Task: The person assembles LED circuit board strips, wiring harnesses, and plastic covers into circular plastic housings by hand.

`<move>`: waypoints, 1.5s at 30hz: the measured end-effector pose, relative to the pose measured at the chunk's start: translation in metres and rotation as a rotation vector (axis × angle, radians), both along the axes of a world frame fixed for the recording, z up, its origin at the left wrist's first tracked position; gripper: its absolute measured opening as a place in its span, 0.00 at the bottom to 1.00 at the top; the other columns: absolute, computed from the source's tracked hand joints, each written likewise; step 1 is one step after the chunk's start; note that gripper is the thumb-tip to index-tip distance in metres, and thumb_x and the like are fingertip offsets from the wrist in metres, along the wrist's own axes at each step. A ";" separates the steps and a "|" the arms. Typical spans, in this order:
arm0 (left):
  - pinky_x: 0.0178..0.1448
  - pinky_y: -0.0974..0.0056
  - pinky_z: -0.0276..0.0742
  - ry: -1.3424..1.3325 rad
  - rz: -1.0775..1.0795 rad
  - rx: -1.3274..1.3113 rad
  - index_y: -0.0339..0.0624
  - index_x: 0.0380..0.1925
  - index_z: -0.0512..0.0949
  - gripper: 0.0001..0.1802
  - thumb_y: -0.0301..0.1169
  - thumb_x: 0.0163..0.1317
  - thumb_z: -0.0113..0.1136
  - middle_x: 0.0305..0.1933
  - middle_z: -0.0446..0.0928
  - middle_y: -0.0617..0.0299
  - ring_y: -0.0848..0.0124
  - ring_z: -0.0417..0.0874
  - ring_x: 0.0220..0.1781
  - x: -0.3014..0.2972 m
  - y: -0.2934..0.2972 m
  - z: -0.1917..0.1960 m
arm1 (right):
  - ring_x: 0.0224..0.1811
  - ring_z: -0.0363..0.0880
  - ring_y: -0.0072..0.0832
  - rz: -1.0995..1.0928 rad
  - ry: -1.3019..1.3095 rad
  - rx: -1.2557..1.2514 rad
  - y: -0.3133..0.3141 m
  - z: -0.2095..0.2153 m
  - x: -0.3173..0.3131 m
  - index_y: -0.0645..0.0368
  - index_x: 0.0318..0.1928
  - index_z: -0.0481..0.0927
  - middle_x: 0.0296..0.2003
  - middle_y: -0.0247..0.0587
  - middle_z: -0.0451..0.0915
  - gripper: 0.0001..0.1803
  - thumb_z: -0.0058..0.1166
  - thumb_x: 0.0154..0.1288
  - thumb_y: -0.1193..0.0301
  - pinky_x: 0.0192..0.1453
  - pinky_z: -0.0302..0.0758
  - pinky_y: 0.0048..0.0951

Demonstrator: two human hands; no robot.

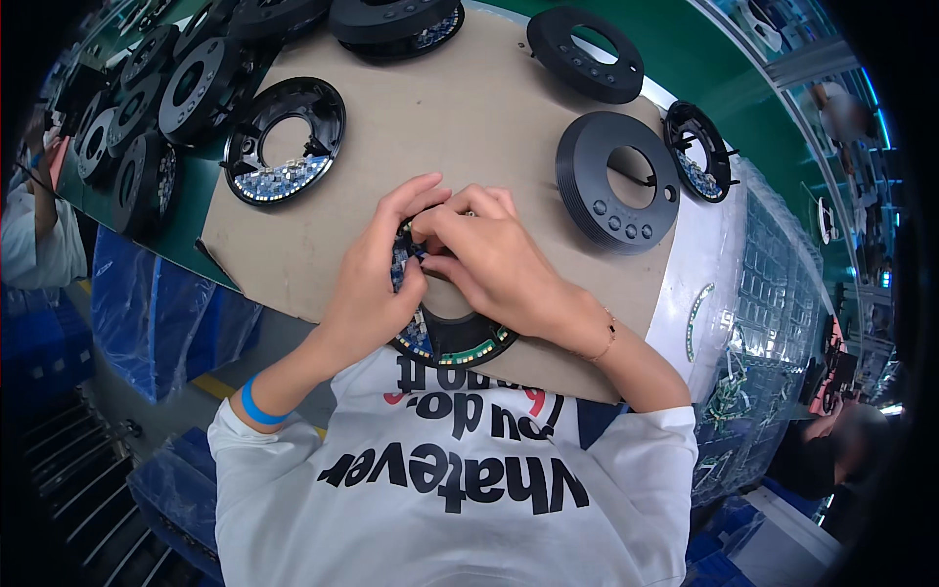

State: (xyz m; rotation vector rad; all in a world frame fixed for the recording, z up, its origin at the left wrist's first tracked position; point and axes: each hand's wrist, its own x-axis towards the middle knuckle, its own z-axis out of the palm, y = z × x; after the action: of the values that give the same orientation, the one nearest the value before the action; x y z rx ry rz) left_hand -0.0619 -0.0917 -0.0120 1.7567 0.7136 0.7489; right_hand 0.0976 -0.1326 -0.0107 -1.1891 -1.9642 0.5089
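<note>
A black ring-shaped housing (452, 344) with curved circuit boards along its inner rim lies on a brown cardboard sheet (460, 127) right in front of me. My left hand (377, 279) presses on the ring's left side, fingers curled over a blue circuit board segment. My right hand (494, 259) covers the ring's top and right, fingertips meeting the left hand's at the upper edge. Most of the ring is hidden under both hands.
Another open ring with circuit boards (284, 142) lies at the upper left. Closed black rings (616, 181) (585, 54) sit at the right and top. Several more rings are stacked at far left (147, 98). Trays of curved circuit boards (763, 323) stand at the right.
</note>
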 end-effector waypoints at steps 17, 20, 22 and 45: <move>0.50 0.64 0.69 0.140 0.183 0.472 0.40 0.41 0.73 0.19 0.17 0.46 0.58 0.48 0.68 0.53 0.63 0.72 0.50 -0.026 -0.003 0.006 | 0.44 0.65 0.35 -0.003 -0.018 0.018 -0.001 0.000 0.000 0.53 0.37 0.74 0.28 0.29 0.78 0.13 0.60 0.49 0.75 0.54 0.54 0.42; 0.36 0.65 0.62 0.259 0.283 0.529 0.45 0.25 0.80 0.11 0.27 0.39 0.71 0.34 0.69 0.63 0.68 0.67 0.34 -0.030 -0.006 0.009 | 0.45 0.64 0.35 0.014 -0.018 0.017 -0.002 0.003 0.002 0.54 0.37 0.73 0.26 0.29 0.78 0.12 0.58 0.51 0.75 0.54 0.53 0.44; 0.36 0.65 0.63 0.281 0.240 0.588 0.45 0.24 0.80 0.11 0.27 0.39 0.71 0.31 0.69 0.65 0.67 0.67 0.33 -0.025 -0.004 0.007 | 0.45 0.64 0.35 0.020 -0.032 0.024 -0.001 0.003 0.002 0.54 0.37 0.73 0.25 0.28 0.78 0.12 0.58 0.51 0.75 0.54 0.53 0.44; 0.47 0.63 0.70 0.362 0.099 0.310 0.44 0.41 0.80 0.23 0.25 0.39 0.70 0.46 0.72 0.58 0.64 0.72 0.45 -0.045 -0.009 0.012 | 0.43 0.71 0.29 0.002 -0.196 0.145 -0.004 0.003 0.002 0.56 0.29 0.77 0.26 0.27 0.77 0.05 0.57 0.48 0.75 0.50 0.57 0.40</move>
State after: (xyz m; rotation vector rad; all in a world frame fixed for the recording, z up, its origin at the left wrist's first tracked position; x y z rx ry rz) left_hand -0.1073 -0.1010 -0.0005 2.1852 0.9727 0.6380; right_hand 0.0992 -0.1366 -0.0078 -1.1824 -2.1276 0.2532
